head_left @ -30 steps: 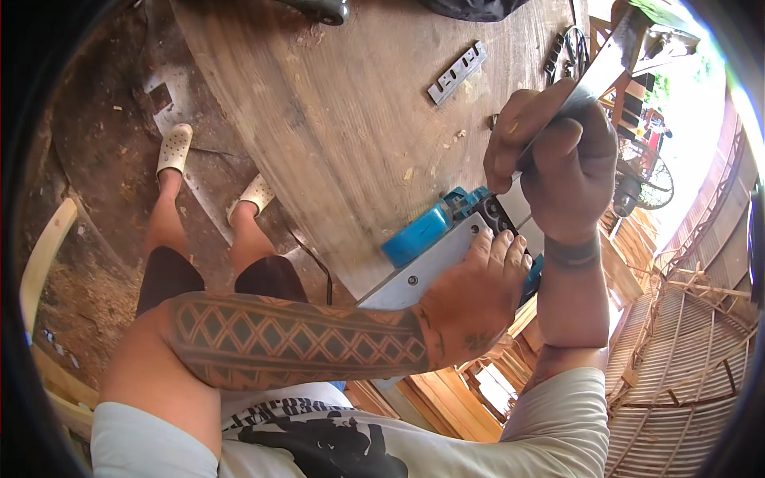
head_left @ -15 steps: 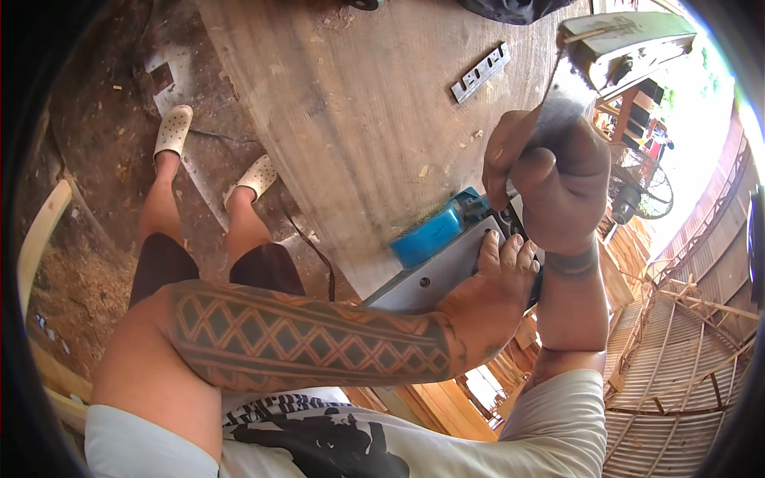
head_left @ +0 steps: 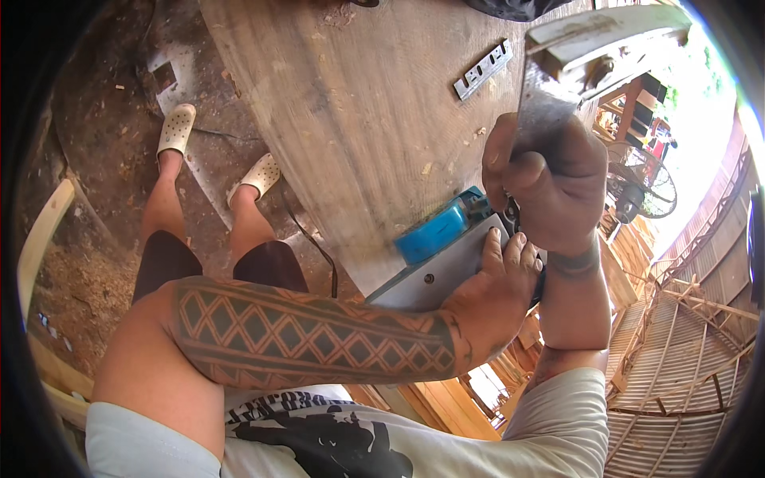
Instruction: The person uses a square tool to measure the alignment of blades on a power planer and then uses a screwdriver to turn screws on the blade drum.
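A blue electric planer [head_left: 434, 237] lies with its flat metal sole turned up near the bench edge. My left hand [head_left: 498, 271] rests across the sole, fingers stretched out and lying flat on it. Just above its fingertips, my right hand [head_left: 550, 179] is closed around a metal tool [head_left: 550, 92] with a flat shank and a broad, bolted head pointing up and away. Its lower end reaches the planer's cutter area, where my fingers hide the contact. Farther off on the bench lies a slotted metal strip [head_left: 483, 69].
The wooden bench [head_left: 343, 119] carries scattered shavings. A dark bundle [head_left: 514, 6] sits at its far edge. A cable [head_left: 319, 247] hangs by the near edge. On the right are a fan [head_left: 637, 187] and stacked timber [head_left: 446, 406]. Someone in pale clogs [head_left: 177, 127] stands at left.
The head of the metal tool has swung left and a little upward as my right hand turned slightly. My left hand stays on the planer.
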`<action>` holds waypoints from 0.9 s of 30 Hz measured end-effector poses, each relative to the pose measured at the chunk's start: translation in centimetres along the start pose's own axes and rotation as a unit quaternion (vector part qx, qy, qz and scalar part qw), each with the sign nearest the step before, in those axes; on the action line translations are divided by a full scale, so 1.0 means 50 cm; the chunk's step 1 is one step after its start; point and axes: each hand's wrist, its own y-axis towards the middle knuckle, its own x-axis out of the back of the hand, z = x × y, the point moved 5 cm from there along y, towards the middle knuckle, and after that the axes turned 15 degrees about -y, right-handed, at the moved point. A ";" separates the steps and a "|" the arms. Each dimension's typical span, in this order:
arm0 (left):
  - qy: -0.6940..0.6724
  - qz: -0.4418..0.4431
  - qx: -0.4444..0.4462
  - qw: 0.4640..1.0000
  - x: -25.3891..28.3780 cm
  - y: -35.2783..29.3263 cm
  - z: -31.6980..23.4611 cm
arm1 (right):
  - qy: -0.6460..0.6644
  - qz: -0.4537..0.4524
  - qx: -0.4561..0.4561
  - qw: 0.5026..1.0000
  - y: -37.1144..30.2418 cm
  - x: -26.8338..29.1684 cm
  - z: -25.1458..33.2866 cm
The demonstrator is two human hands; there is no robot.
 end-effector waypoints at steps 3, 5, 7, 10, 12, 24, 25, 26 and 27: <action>0.003 0.001 -0.001 1.000 -0.002 0.001 -0.001 | -0.005 -0.004 0.019 1.000 0.004 0.005 0.006; 0.003 0.003 -0.002 1.000 -0.003 0.001 0.000 | -0.002 -0.016 0.044 0.999 0.003 0.011 0.009; 0.001 0.004 -0.003 1.000 -0.003 0.001 -0.001 | 0.021 -0.016 0.035 0.999 0.004 0.007 0.012; 0.004 0.007 -0.006 1.000 -0.002 0.001 -0.003 | -0.003 -0.008 0.026 1.000 0.002 -0.002 0.012; 0.006 0.009 -0.009 1.000 -0.001 0.003 -0.004 | -0.012 -0.009 0.024 1.000 0.001 -0.002 0.014; 0.007 0.017 -0.005 1.000 -0.004 0.005 -0.006 | -0.019 -0.055 0.079 0.995 -0.025 0.027 0.006; 0.007 0.018 -0.004 1.000 -0.004 0.005 -0.006 | -0.033 -0.047 0.090 0.994 -0.027 0.028 0.001; 0.008 0.018 -0.004 1.000 -0.004 0.005 -0.004 | -0.044 -0.029 0.086 0.995 -0.024 0.024 0.001; 0.005 0.019 -0.007 1.000 -0.004 0.007 -0.004 | -0.059 -0.014 0.081 0.995 -0.024 0.024 0.001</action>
